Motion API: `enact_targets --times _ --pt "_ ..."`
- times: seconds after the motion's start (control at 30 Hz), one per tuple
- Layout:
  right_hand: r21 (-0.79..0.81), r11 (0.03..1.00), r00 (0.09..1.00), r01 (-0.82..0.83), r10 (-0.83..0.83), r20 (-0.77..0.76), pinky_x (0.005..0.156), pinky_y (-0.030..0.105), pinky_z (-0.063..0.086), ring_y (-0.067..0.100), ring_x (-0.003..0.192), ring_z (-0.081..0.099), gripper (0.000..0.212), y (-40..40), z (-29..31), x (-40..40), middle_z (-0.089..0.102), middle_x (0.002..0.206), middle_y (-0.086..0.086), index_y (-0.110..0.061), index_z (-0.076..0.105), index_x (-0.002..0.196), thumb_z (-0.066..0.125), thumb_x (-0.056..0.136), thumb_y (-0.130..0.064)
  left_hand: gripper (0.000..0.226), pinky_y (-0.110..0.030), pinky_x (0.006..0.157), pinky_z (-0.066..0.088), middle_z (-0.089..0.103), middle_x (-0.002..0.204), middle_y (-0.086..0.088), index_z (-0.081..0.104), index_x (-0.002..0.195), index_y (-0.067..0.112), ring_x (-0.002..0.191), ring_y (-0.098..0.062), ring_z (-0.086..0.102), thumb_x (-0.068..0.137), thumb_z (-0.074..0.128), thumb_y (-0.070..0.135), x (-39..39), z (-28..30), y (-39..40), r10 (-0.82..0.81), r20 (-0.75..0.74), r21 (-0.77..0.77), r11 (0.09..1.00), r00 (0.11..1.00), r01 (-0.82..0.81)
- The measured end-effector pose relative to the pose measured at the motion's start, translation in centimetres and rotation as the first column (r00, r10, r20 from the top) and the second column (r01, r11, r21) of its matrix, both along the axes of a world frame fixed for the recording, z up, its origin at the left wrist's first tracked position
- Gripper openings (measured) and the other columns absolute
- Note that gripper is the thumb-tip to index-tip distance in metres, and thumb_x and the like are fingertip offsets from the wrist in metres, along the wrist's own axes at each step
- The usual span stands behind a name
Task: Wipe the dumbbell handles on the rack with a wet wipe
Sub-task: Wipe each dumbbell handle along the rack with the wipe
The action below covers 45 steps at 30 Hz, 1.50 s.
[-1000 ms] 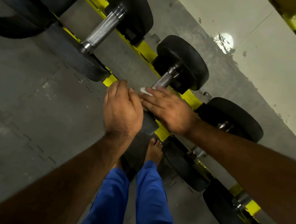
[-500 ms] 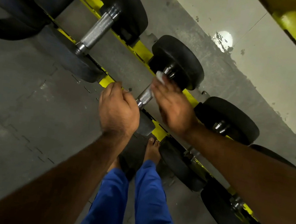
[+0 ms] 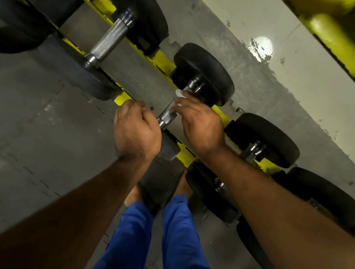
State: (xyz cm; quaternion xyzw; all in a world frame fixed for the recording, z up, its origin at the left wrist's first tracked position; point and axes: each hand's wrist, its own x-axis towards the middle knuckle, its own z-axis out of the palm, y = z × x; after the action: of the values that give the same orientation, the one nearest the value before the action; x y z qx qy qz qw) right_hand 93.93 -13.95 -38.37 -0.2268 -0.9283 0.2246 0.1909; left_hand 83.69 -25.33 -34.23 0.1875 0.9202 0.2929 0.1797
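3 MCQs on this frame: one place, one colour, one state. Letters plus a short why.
1. The white wet wipe is at the handle's:
A near end
B far end, by the black weight head
C middle

2. The rack rails are:
A red
B yellow
C blue

3. The left hand is:
A flat, open
B curled by the handle's near end
C out of view

B: wipe shows under the right hand fingertips by the black weight head.
B: yellow rack rail.
B: fingers curled beside the knurled metal dumbbell handle.
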Motion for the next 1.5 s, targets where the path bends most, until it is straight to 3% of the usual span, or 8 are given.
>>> enact_targets --times 0.17,0.33,0.5,0.6,0.8,1.2,1.37,1.5 --pt "-0.500 0.778 0.903 0.381 -0.428 0.023 0.096 0.017 0.049 0.009 0.106 0.065 0.033 -2.4 2.6 -0.6 0.072 0.113 0.001 -0.011 0.074 0.113 0.059 0.087 0.001 0.053 -0.045 0.093 0.045 0.064 0.110 -0.018 0.067 0.106 0.001 0.103 -0.034 0.057 0.087 0.028 0.030 0.0 0.1 -0.1 0.005 0.013 0.010 1.000 1.000 -0.005" --pt "-0.736 0.200 0.542 0.647 -0.799 0.260 0.080 0.004 0.048 0.013 0.104 0.065 0.031 -2.7 2.9 -2.0 0.071 0.114 0.004 -0.008 0.068 0.121 0.057 0.094 0.001 0.054 -0.048 0.093 0.045 0.064 0.109 -0.019 0.067 0.101 0.000 0.102 -0.036 0.057 0.087 0.025 0.033 0.0 0.2 0.0 0.006 0.036 -0.012 1.000 0.999 -0.006" --pt "-0.815 -0.475 0.294 0.331 -0.769 0.567 0.066 0.026 0.056 0.017 0.080 0.067 0.024 -1.4 2.6 -3.9 0.070 0.087 0.000 -0.016 0.070 0.093 0.053 0.096 0.001 0.047 -0.043 0.092 0.045 0.064 0.107 -0.014 0.065 0.108 0.002 0.101 -0.029 0.057 0.088 0.031 0.028 0.1 0.1 0.0 0.033 0.051 0.006 0.999 0.998 -0.033" --pt "-0.811 -0.528 0.361 0.254 -0.726 0.585 0.059 0.022 0.052 0.013 0.070 0.063 0.019 -0.3 2.3 -4.5 0.066 0.089 0.004 -0.012 0.064 0.100 0.047 0.099 -0.003 0.043 -0.045 0.094 0.046 0.065 0.106 -0.013 0.065 0.108 0.002 0.101 -0.029 0.058 0.088 0.035 0.025 0.2 0.0 0.1 0.044 0.054 0.015 0.999 0.998 -0.045" --pt "-0.778 -0.624 0.411 0.079 -0.690 0.595 0.101 0.037 0.046 0.019 0.081 0.060 0.022 1.2 3.0 -5.4 0.062 0.091 0.006 -0.013 0.057 0.091 0.039 0.098 -0.001 0.043 -0.055 0.096 0.045 0.065 0.106 -0.018 0.065 0.106 -0.001 0.103 -0.034 0.058 0.087 0.036 0.024 0.1 0.0 0.0 0.028 0.037 0.017 0.999 0.999 -0.029" --pt "-0.791 -0.494 0.564 0.362 -0.560 0.607 0.077 0.036 0.051 0.021 0.088 0.056 0.025 2.0 3.4 -6.1 0.057 0.096 0.010 -0.008 0.056 0.095 0.038 0.087 0.007 0.045 -0.055 0.097 0.044 0.065 0.109 -0.016 0.066 0.104 0.002 0.108 -0.033 0.057 0.085 0.034 0.028 0.0 -0.4 -0.2 -0.014 0.024 -0.006 1.000 1.000 0.014" --pt "-0.781 -0.368 0.530 0.504 -0.582 0.616 0.076 0.033 0.051 0.017 0.077 0.059 0.015 -0.7 3.1 -6.6 0.061 0.082 0.002 -0.011 0.059 0.100 0.049 0.091 -0.004 0.044 -0.055 0.097 0.045 0.065 0.110 -0.015 0.066 0.104 0.002 0.108 -0.032 0.057 0.084 0.036 0.027 0.0 -0.5 -0.2 -0.016 0.028 -0.011 1.000 0.999 0.017" --pt "-0.771 -0.453 0.630 0.448 -0.451 0.632 0.051 0.022 0.046 0.010 0.049 0.051 0.016 -0.5 3.8 -5.1 0.052 0.060 0.002 -0.010 0.054 0.081 0.043 0.082 0.002 0.041 -0.055 0.096 0.044 0.065 0.108 -0.017 0.066 0.100 0.001 0.107 -0.034 0.057 0.082 0.038 0.025 0.0 -0.6 -0.2 -0.011 0.020 0.005 1.000 1.000 0.011"
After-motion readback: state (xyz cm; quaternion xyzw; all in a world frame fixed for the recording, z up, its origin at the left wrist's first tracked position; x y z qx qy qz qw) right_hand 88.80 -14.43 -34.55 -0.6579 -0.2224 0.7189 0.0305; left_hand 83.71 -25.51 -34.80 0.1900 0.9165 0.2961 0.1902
